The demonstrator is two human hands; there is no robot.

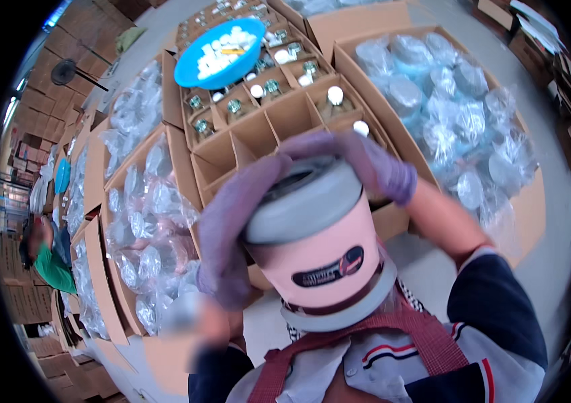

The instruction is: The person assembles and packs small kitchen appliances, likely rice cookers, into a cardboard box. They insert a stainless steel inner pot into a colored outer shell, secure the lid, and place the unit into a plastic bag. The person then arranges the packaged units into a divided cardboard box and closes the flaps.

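A pink vacuum flask (322, 258) with a grey top and base and a dark oval label stands close in front of my chest, slightly tilted. My left hand (228, 232), in a purple glove, curves round the left side of its grey top. Over the back and right of that top lies my right hand (376, 161), gloved in purple too. Both hands grip the flask; some fingertips are hidden or blurred. Just beyond it is a divided carton (231, 151), some cells vacant and others with glass bottles (336, 104), several white-capped.
A blue basin (188, 72) of white caps rests on the bottles. Open cartons of plastic-wrapped goods flank me at right (446, 101) and left (151, 235). Farther left is a person in a green top (54, 265). A black fan (64, 72) stands near stacked boxes.
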